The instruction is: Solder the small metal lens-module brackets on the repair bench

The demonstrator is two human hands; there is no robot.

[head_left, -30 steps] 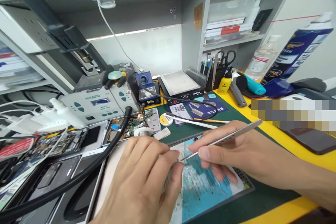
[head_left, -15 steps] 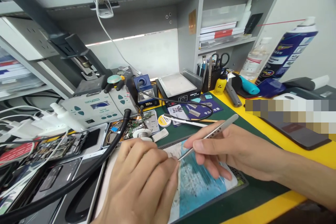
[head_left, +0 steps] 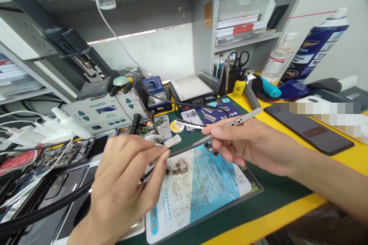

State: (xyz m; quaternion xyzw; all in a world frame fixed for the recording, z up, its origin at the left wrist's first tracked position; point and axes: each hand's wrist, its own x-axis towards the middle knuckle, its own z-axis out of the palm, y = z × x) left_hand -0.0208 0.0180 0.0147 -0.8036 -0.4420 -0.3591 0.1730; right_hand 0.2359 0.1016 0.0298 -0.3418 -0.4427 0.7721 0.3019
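My right hand (head_left: 244, 141) grips metal tweezers (head_left: 244, 118) with holes along the arm; their tips point left over the mat. A small dark component (head_left: 211, 148) shows just under its fingers; whether they hold it I cannot tell. My left hand (head_left: 126, 180) is closed, thumb and forefinger pressed together, and anything in the pinch is hidden. A thin dark piece (head_left: 146, 172) shows beneath it. Under both hands lies a worn blue and white work mat (head_left: 212, 187), with a small brown and silver part (head_left: 180, 166) at its upper left.
A grey soldering station (head_left: 100, 113), a tray of circuit boards (head_left: 162, 128) and a hot plate (head_left: 194, 88) stand behind. Opened phones (head_left: 54, 195) and a thick black hose (head_left: 43, 210) are left. A dark phone (head_left: 309, 128) and a spray can (head_left: 314, 48) are right.
My hands have parted: the left moved left, and the right rose slightly with the tweezers. More of the mat, the brown and silver part and the small dark component now show.
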